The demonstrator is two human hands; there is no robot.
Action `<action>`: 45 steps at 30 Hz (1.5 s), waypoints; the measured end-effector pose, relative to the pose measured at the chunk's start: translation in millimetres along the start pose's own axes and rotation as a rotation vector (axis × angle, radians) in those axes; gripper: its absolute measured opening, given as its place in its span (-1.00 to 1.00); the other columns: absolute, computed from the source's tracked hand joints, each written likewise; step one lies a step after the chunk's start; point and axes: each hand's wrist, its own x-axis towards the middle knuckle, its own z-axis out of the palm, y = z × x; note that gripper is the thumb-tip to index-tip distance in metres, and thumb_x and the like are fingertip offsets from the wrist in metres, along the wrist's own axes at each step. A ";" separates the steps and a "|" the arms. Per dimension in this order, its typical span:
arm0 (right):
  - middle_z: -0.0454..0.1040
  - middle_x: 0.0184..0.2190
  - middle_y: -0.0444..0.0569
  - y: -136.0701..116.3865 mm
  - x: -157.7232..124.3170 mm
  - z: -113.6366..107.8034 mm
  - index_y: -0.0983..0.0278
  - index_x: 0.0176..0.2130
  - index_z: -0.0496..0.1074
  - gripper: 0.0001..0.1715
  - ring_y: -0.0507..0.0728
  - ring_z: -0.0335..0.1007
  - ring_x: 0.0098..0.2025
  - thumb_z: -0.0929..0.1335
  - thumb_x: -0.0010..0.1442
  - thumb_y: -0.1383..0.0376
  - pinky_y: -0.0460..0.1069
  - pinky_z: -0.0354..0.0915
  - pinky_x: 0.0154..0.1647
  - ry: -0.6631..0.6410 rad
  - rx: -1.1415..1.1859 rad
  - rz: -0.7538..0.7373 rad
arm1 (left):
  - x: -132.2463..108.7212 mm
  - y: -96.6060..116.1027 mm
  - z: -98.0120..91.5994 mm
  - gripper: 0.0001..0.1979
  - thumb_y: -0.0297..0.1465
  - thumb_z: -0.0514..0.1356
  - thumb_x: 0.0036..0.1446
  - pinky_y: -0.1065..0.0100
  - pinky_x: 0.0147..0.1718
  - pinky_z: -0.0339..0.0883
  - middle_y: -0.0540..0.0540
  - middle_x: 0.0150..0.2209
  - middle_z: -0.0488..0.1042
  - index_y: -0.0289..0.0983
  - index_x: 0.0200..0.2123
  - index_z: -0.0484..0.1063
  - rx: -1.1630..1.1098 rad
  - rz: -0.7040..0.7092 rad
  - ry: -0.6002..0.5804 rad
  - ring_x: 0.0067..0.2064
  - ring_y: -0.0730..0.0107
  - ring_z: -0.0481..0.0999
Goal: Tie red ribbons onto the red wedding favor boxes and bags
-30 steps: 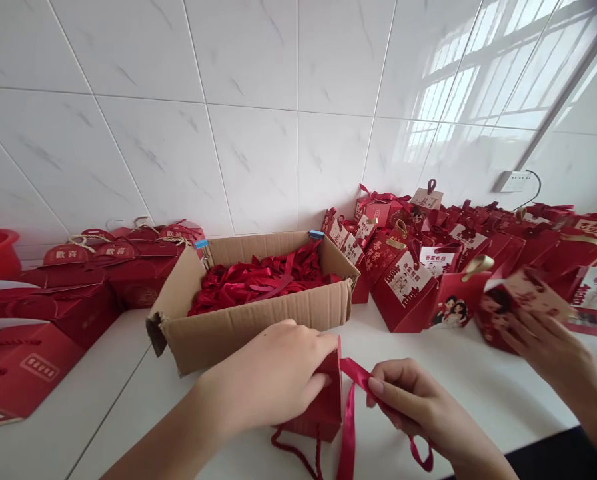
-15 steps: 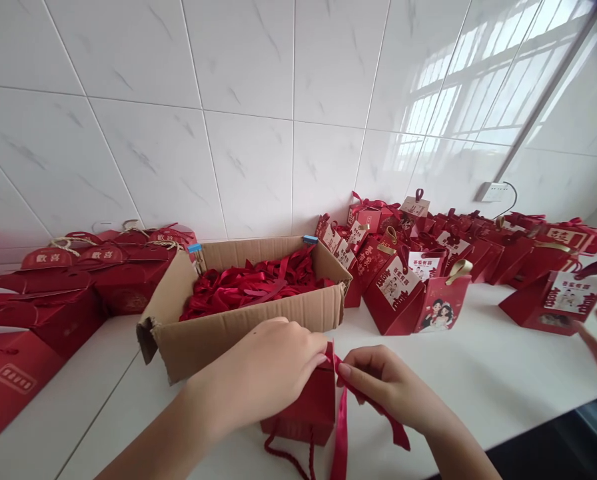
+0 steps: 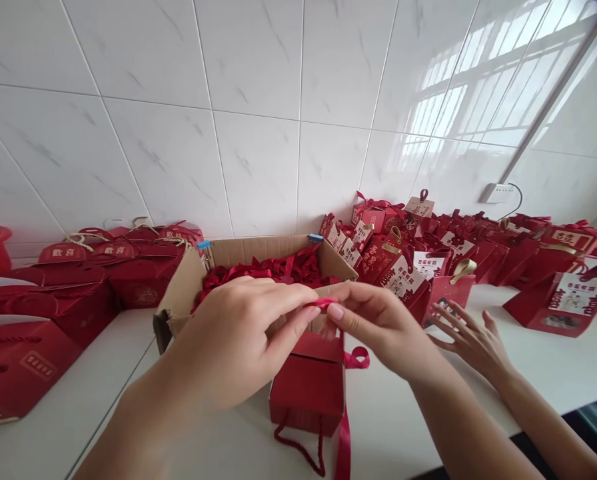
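Our left hand and right hand both pinch red ribbon near the red gift box on the table. No finished bow shows there; we judge this one unfinished. Ribboned gift boxes crowd right; loose ribbons lie in carton.

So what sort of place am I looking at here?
Probably a small indoor packing workspace, though whether it's a home or a shop I can't tell. What suggests it: many red gift boxes on a white counter, and a cardboard carton full of ribbons.
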 end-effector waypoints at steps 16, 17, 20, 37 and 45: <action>0.30 -0.53 -0.10 7.6 7.9 -4.7 0.27 -0.49 0.40 -0.58 0.03 0.23 -0.47 0.30 0.21 0.03 -0.05 0.23 -0.42 0.044 -0.148 0.170 | 8.6 -39.5 15.1 -0.75 -0.33 -0.02 0.09 0.33 -0.55 0.12 -0.09 -0.50 0.52 -0.22 -0.54 0.36 -0.019 -0.439 -0.807 -0.49 0.27 0.45; 0.29 -0.50 -0.10 18.8 7.9 0.8 0.28 -0.50 0.38 -0.58 0.02 0.21 -0.46 0.29 0.21 0.03 -0.06 0.20 -0.44 0.035 -0.179 0.209 | 9.9 -41.2 15.6 -0.74 -0.31 -0.03 0.11 0.33 -0.54 0.14 -0.09 -0.48 0.53 -0.21 -0.53 0.36 -0.043 -0.466 -0.828 -0.48 0.25 0.46; 0.30 -0.35 -0.05 43.6 6.4 15.3 0.30 -0.52 0.37 -0.56 0.04 0.23 -0.37 0.29 0.20 0.03 -0.07 0.19 -0.42 0.084 -0.284 0.238 | 11.8 -45.0 17.0 -0.73 -0.29 -0.02 0.10 0.32 -0.54 0.16 -0.09 -0.47 0.56 -0.21 -0.55 0.36 -0.100 -0.504 -0.890 -0.48 0.25 0.45; 0.36 -0.37 -0.06 55.7 9.2 18.0 0.31 -0.57 0.37 -0.62 0.06 0.29 -0.32 0.28 0.21 0.19 -0.05 0.19 -0.34 -0.045 -0.418 0.285 | 11.1 -35.0 9.0 -0.65 -0.30 -0.01 0.10 0.31 -0.57 0.13 -0.14 -0.48 0.58 -0.24 -0.67 0.33 -0.150 -0.432 -0.914 -0.54 0.28 0.39; 0.37 -0.34 -0.06 52.5 12.6 18.2 0.31 -0.50 0.42 -0.63 0.05 0.30 -0.32 0.28 0.22 0.14 -0.07 0.20 -0.36 -0.078 -0.444 0.284 | 7.7 -31.2 9.7 -0.68 -0.34 -0.01 0.10 0.32 -0.54 0.17 -0.10 -0.47 0.60 -0.23 -0.64 0.36 -0.149 -0.405 -0.957 -0.48 0.25 0.47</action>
